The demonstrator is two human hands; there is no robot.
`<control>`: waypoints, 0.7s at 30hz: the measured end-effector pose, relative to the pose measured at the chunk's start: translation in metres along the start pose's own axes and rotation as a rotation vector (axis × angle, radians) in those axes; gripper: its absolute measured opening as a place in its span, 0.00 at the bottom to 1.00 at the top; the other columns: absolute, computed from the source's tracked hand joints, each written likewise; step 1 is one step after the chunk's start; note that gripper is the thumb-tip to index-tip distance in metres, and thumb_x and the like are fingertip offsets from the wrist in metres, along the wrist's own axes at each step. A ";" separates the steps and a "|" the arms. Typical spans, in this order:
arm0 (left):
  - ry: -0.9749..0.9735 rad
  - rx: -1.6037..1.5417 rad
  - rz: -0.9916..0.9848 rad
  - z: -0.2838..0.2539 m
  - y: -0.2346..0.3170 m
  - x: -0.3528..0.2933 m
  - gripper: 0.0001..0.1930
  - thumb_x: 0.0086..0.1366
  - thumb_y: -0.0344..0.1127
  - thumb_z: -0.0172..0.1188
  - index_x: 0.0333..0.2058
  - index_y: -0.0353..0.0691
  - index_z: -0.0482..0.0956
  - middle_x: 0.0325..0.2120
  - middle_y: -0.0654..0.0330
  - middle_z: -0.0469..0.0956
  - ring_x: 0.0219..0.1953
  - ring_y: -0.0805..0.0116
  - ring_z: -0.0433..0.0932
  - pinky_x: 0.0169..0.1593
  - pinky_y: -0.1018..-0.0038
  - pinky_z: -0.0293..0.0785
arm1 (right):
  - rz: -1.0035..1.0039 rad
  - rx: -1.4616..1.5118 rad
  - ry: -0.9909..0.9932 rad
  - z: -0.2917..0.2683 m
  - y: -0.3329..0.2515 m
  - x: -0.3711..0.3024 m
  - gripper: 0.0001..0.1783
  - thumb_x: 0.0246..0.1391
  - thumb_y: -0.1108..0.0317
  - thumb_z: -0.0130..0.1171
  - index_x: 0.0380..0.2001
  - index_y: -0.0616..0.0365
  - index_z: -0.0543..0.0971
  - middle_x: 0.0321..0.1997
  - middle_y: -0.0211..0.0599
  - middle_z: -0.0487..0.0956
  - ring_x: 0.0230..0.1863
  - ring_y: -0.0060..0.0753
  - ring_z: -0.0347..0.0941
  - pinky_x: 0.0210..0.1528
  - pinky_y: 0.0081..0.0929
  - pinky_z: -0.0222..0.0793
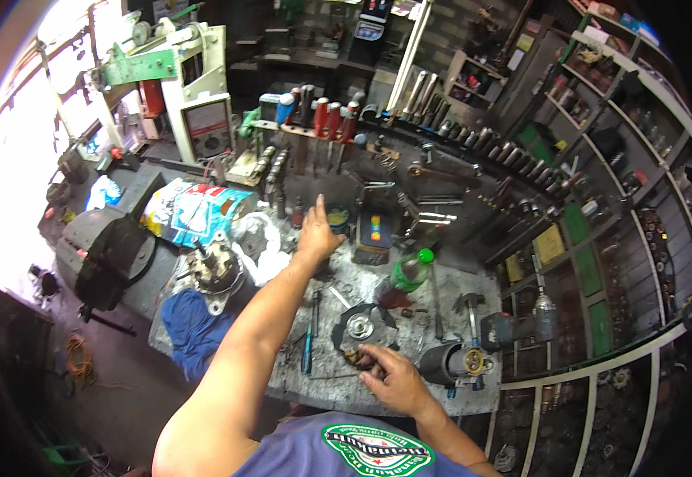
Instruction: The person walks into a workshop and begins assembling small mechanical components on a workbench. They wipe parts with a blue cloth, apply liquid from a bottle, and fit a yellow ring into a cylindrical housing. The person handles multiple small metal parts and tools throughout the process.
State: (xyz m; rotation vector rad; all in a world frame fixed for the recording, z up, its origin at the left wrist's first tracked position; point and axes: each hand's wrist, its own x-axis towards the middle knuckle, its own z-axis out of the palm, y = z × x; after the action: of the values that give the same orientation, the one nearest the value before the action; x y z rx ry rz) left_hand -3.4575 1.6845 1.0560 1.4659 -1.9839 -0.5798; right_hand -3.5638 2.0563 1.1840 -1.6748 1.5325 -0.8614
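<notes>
So, left hand [317, 237]: fingers extended, thumb spread, nothing visibly gripped, just beside a small dark jar [337, 217] with yellowish contents; can't tell if it touches. Right hand [398, 381]: fingers curled at the near side of a dark round end plate [360, 327] with a shiny ring at its centre; can't tell whether they grip it or a small piece there. Plate sits mid-bench, near the front. Clear bottle [409, 274], green cap and label, stands tilted in view behind the plate, reddish liquid low inside. Dark box [373, 237] beyond; contents hidden. Right of the hand, a dark cylindrical housing [441, 363] lies with a yellowish ring at its end. Blue-handled screwdriver [308, 350] lies between left forearm and plate. Benchtop [326, 391] shows as a strip between right hand and front edge, with the shirt close against it. Left side's tight: metal housing with shaft [215, 269], blue rag [195, 326] over the edge. Back is bounded by the socket rack [481, 149], right by loaded shelves [600, 175].
</notes>
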 end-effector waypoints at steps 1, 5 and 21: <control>-0.040 0.034 0.010 0.004 0.000 0.013 0.74 0.52 0.44 0.88 0.84 0.38 0.38 0.69 0.36 0.71 0.72 0.38 0.72 0.75 0.54 0.69 | 0.036 -0.007 0.009 0.000 0.000 -0.005 0.33 0.60 0.72 0.74 0.68 0.59 0.79 0.48 0.41 0.84 0.34 0.28 0.78 0.39 0.30 0.80; -0.150 0.119 -0.131 0.013 0.006 0.036 0.74 0.52 0.47 0.88 0.85 0.48 0.39 0.65 0.44 0.75 0.65 0.44 0.80 0.66 0.54 0.80 | 0.168 -0.044 0.095 -0.006 0.008 -0.031 0.33 0.61 0.72 0.74 0.68 0.59 0.79 0.48 0.39 0.84 0.34 0.27 0.79 0.38 0.29 0.79; 0.361 -0.150 0.732 -0.080 0.052 -0.205 0.62 0.37 0.33 0.86 0.73 0.50 0.60 0.67 0.45 0.74 0.71 0.33 0.72 0.77 0.32 0.57 | -0.144 -0.141 -0.131 -0.052 0.004 -0.022 0.45 0.61 0.68 0.73 0.79 0.54 0.65 0.47 0.43 0.85 0.35 0.38 0.83 0.40 0.39 0.81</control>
State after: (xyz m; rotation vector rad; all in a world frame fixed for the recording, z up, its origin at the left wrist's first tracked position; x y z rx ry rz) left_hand -3.3950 1.8966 1.1060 0.6132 -1.9434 -0.1224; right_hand -3.6113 2.0752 1.2083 -1.9240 1.4260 -0.7147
